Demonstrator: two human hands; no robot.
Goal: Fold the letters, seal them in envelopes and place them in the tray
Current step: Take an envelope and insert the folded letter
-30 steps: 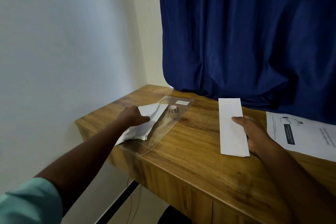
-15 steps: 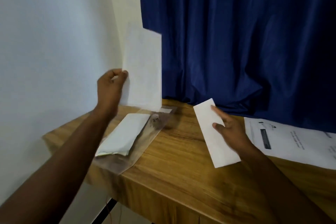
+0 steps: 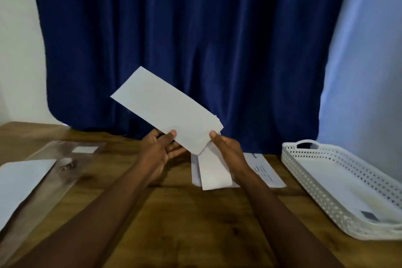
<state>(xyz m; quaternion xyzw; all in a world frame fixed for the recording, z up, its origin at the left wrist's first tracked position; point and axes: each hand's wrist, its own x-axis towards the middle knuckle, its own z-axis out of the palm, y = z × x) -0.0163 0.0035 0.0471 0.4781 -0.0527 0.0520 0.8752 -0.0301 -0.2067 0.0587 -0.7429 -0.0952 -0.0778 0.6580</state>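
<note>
A white envelope (image 3: 167, 107) is held in the air above the wooden desk (image 3: 178, 220), tilted up to the left. My left hand (image 3: 161, 152) pinches its lower edge with the thumb on top. My right hand (image 3: 226, 148) holds its right end, and a folded letter (image 3: 214, 172) hangs below that hand. Printed letter sheets (image 3: 266, 169) lie flat on the desk behind it. The white perforated tray (image 3: 304, 163) stands at the right with an envelope (image 3: 339, 193) lying inside.
A clear plastic sleeve (image 3: 63, 172) with more white envelopes (image 3: 19, 183) lies at the left on the desk. A dark blue curtain (image 3: 195, 39) hangs behind the desk. Bare wood shows between my forearms.
My left hand has carried the envelope from the sleeve to the middle. My right hand lifted the folded letter and met it. The camera swung right, bringing the tray into view.
</note>
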